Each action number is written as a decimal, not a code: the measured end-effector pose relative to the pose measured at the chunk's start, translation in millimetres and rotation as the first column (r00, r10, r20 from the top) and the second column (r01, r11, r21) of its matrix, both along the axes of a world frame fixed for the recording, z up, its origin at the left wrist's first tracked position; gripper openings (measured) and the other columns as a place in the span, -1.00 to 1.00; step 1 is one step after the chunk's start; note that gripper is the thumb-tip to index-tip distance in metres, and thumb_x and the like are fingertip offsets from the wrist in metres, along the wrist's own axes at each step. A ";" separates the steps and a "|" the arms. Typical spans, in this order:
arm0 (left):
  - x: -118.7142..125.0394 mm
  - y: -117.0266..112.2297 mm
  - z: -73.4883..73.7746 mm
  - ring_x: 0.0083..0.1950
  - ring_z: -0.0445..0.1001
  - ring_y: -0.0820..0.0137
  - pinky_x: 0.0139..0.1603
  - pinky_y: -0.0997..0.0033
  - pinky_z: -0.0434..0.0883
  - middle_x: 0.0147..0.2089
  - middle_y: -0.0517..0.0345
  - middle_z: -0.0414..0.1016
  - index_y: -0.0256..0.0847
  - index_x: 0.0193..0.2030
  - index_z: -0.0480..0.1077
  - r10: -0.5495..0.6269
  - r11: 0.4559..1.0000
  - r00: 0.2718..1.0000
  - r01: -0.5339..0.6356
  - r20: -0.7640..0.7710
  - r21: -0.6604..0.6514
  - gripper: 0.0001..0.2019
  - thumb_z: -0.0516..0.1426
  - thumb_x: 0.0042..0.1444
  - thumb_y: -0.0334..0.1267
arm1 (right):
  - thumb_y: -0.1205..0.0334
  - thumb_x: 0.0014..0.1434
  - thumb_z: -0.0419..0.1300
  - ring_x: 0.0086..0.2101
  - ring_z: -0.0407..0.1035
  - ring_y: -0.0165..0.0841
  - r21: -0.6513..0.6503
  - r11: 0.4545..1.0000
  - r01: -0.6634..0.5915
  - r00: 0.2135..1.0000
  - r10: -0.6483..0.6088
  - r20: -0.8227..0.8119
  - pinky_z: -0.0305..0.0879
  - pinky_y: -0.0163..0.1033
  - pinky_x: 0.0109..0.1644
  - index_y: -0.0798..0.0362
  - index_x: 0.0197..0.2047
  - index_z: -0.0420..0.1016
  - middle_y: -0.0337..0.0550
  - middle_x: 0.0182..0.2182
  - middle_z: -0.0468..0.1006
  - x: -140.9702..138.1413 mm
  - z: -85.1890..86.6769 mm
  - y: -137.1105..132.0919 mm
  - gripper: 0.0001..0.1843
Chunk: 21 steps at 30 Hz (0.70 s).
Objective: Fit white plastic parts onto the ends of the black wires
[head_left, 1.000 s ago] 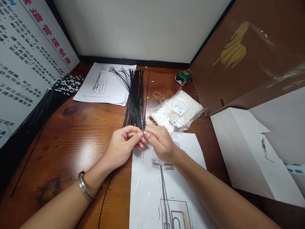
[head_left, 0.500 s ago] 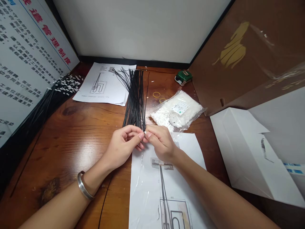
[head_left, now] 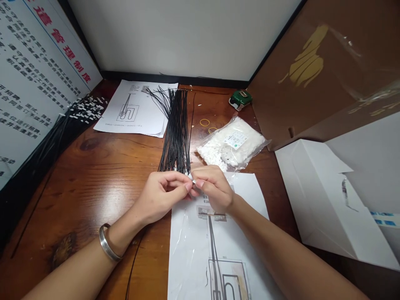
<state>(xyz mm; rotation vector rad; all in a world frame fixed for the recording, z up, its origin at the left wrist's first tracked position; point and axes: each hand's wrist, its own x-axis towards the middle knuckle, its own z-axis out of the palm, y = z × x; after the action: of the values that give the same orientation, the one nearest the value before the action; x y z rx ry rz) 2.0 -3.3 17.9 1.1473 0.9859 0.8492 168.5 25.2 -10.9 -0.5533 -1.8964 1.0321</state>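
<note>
**Bag of white pieces lies beside 2 busy hands**

A clear plastic bag (head_left: 248, 139) lies on the wooden table (head_left: 109, 166), packed with small white pieces. A label (head_left: 236, 139) with a green dot shows on it, and a heap of the white pieces (head_left: 214, 157) gathers at its left end; whether the heap is inside the film or out cannot be told.

On the near side of the bag, a bit to its left, the 2 hands meet. The right hand (head_left: 217, 189) pinches a tiny white part (head_left: 194, 181) between thumb and forefinger. The left hand (head_left: 164, 196) has its thumb and forefinger closed together right next to that part; what sits between them is hidden.

Left of the bag lies a bundle of black wires (head_left: 176, 133), its near end reaching the fingers. Farther left are printed sheets (head_left: 106, 121) and a second bundle with white tips (head_left: 87, 109). Just beyond the bag, to its left, lie 2 yellow rubber bands (head_left: 205, 126); behind it sits a green tape measure (head_left: 240, 100). Nearer than the bag, a drawing sheet (head_left: 187, 250) extends under the hands. To the bag's right stands a white box (head_left: 321, 196), its inside out of sight.
</note>
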 end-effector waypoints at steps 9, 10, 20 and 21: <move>0.2 0.8 -2.2 -0.39 0.57 0.46 -0.29 0.51 0.49 -0.40 0.07 0.63 -0.29 -0.39 0.49 -0.009 1.000 0.999 0.009 -0.038 0.016 -0.94 0.19 0.07 -0.36 | 0.33 0.13 -0.04 -0.64 0.08 -0.47 -0.037 0.999 0.004 1.000 -0.004 0.007 0.01 -0.30 -0.52 0.03 -0.66 0.16 -0.32 -0.71 0.22 0.1 -0.6 0.9 -0.67; 0.3 0.8 -1.8 -0.39 0.56 0.46 -0.31 0.53 0.48 -0.39 0.08 0.62 -0.29 -0.38 0.49 -0.014 1.000 0.999 0.015 -0.043 0.015 -0.93 0.19 0.08 -0.36 | 0.34 0.12 -0.04 -0.64 0.09 -0.47 -0.046 0.999 0.009 1.000 -0.009 0.004 0.01 -0.30 -0.52 0.03 -0.66 0.16 -0.32 -0.71 0.22 0.0 -0.5 0.9 -0.67; 1.1 0.5 -3.2 -0.40 0.56 0.48 -0.31 0.55 0.48 -0.41 0.12 0.62 -0.29 -0.37 0.47 0.014 1.000 1.000 -0.014 -0.013 -0.003 -0.97 0.20 0.07 -0.39 | 0.36 0.09 -0.04 -0.66 0.09 -0.48 -0.067 0.997 0.047 0.999 -0.046 0.017 0.04 -0.31 -0.53 0.03 -0.67 0.17 -0.32 -0.71 0.25 -1.3 4.0 0.1 -0.69; 1.4 0.7 -3.0 -0.40 0.56 0.47 -0.32 0.55 0.48 -0.42 0.12 0.61 -0.29 -0.36 0.47 0.016 1.000 1.000 -0.016 -0.015 -0.004 -0.97 0.20 0.07 -0.38 | 0.36 0.09 -0.05 -0.66 0.09 -0.48 -0.055 0.997 0.055 0.998 -0.054 0.028 0.04 -0.31 -0.53 0.03 -0.67 0.17 -0.31 -0.72 0.25 -1.2 4.3 0.3 -0.69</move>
<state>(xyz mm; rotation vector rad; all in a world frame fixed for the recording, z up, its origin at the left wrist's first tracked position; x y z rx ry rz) 3.4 -2.6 14.9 1.1454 1.0094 0.8521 167.3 25.5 -6.6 -0.6508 -1.8700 1.0497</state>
